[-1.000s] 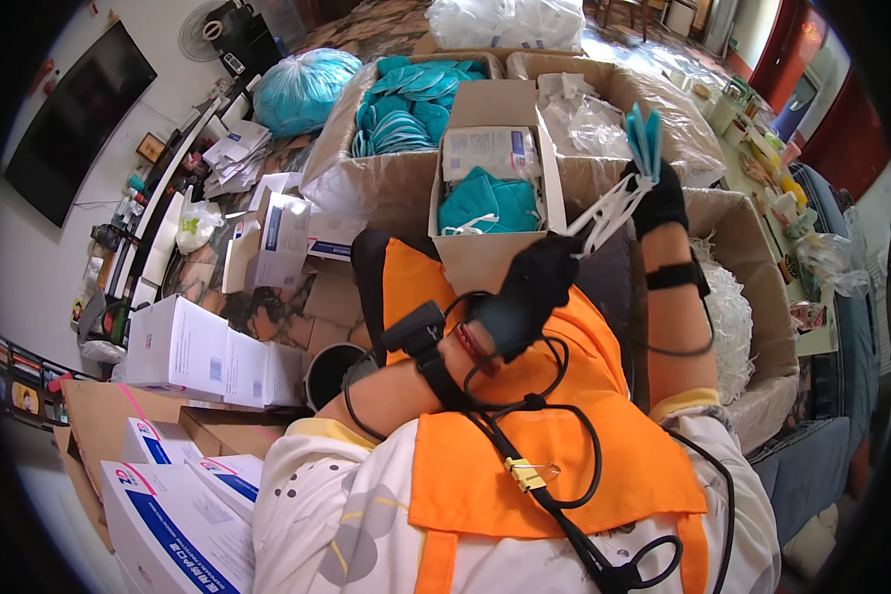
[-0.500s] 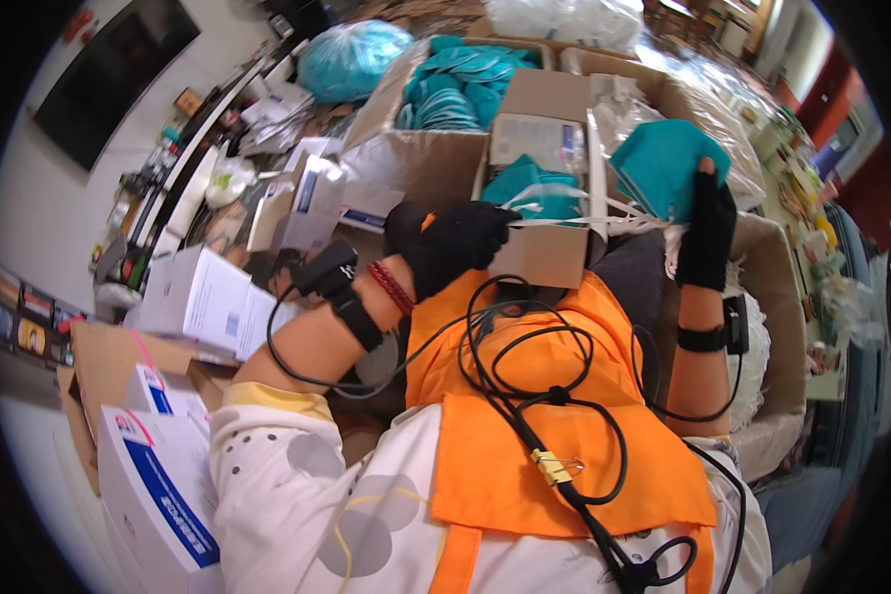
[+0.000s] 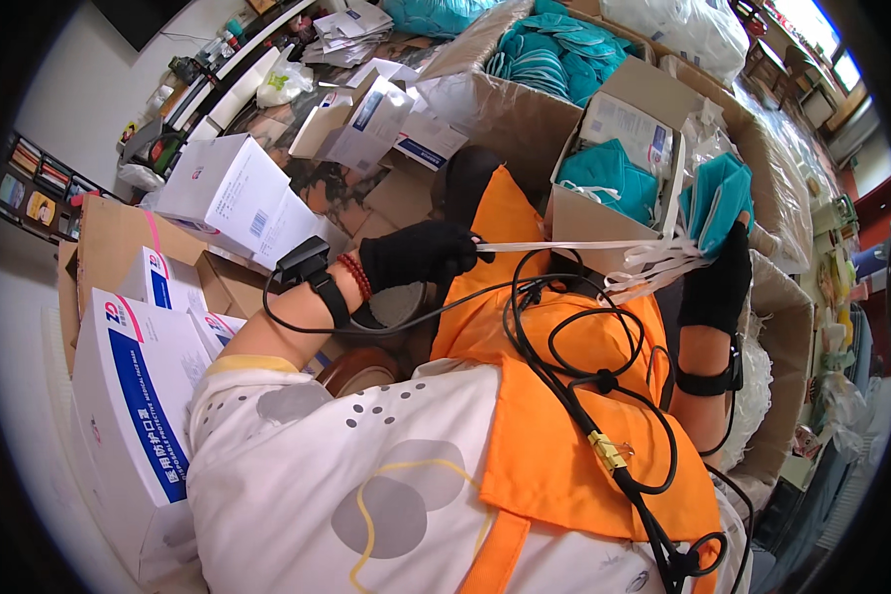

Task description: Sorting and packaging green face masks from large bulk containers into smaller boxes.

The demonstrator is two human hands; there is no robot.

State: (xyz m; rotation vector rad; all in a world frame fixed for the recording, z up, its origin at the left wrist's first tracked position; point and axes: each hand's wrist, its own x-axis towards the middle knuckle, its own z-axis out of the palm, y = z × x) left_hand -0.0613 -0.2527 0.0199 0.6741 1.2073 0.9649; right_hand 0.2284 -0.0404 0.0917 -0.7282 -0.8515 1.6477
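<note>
My right hand [image 3: 718, 282], in a black fingerless glove, grips a small stack of folded teal face masks [image 3: 713, 203]. White elastic straps [image 3: 653, 265] hang bunched below the stack. My left hand [image 3: 421, 255], gloved alike, is closed on the far end of the straps and draws a strand taut across my orange apron [image 3: 564, 287]. Between the hands, slightly farther off, stands an open small carton [image 3: 589, 230]. Teal masks [image 3: 606, 178] lie in its near part, with white printed packets [image 3: 629, 134] behind them.
A big carton [image 3: 505, 109] of loose teal masks [image 3: 559, 59] stands beyond. White boxes [image 3: 144, 396] are stacked at my left, others [image 3: 366, 124] farther off. At my right is a carton [image 3: 777, 366] with white material. A black cable [image 3: 525, 337] loops over my apron.
My left hand has moved left, pulling the strap longer and straighter. The masks in my right hand have turned from flat to more edge-on. The whole view has shifted.
</note>
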